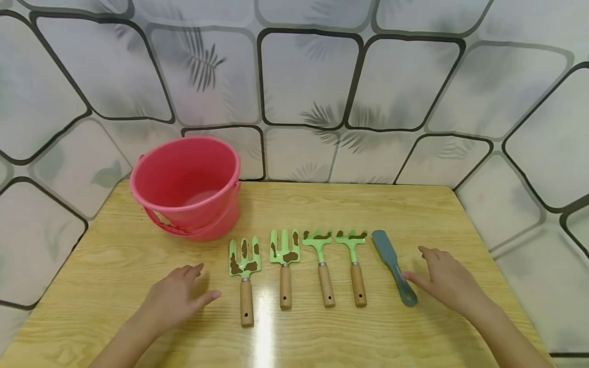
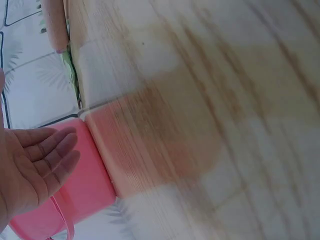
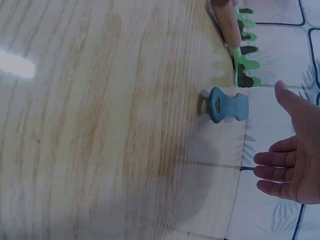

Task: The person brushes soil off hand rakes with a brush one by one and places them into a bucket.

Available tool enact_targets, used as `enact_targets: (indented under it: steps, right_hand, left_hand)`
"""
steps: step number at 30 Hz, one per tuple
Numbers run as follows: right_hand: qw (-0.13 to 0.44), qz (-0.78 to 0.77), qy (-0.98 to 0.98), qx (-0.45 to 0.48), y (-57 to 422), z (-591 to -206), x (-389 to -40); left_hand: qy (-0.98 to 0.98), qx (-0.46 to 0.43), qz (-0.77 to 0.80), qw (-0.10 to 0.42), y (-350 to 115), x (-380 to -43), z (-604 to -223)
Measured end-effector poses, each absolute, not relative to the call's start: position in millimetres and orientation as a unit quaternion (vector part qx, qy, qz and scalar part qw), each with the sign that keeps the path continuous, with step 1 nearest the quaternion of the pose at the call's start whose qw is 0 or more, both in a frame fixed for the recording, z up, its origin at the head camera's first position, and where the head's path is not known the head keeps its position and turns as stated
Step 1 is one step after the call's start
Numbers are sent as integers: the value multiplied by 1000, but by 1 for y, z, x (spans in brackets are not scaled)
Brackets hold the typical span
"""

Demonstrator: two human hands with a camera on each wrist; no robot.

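Observation:
My left hand (image 1: 175, 299) hovers over the table's left part with relaxed fingers and holds nothing. Nearest to it lies a green hand fork (image 1: 246, 286) with brown patches and a wooden handle. Beside that fork is a second hand fork (image 1: 285, 276), followed by a small hand rake (image 1: 324, 278) and another hand rake (image 1: 356, 278), coloured alike. A blue-grey flat tool (image 1: 394, 266) with a hole in its handle end lies slanted at the row's right end. Close to that handle is my right hand (image 1: 448, 281), empty, its fingers loosely extended and thumb apart.
A pink bucket (image 1: 202, 217) stands upright at the table's back left, its handle hanging down in front. Patterned cloth (image 1: 308, 76) rises behind the wooden table (image 1: 349, 204) and along both sides. Light glares off the tabletop near the front.

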State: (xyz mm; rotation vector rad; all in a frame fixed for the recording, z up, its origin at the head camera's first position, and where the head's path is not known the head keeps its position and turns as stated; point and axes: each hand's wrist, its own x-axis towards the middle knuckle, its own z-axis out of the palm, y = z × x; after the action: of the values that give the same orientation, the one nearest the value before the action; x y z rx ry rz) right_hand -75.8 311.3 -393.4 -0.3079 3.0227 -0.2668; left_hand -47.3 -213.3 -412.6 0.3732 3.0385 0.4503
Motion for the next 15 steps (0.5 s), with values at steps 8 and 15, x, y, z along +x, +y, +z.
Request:
enact_targets:
  steps: [8,15]
  right_hand:
    - [108,-140,981,-75,315,-392,-84]
    - [183,-277,943,-12,327,-398,-90]
  left_hand:
    - [928,6,342,149,-213,-52,-409]
    - [797,-14,550,250,-217,-56,-416]
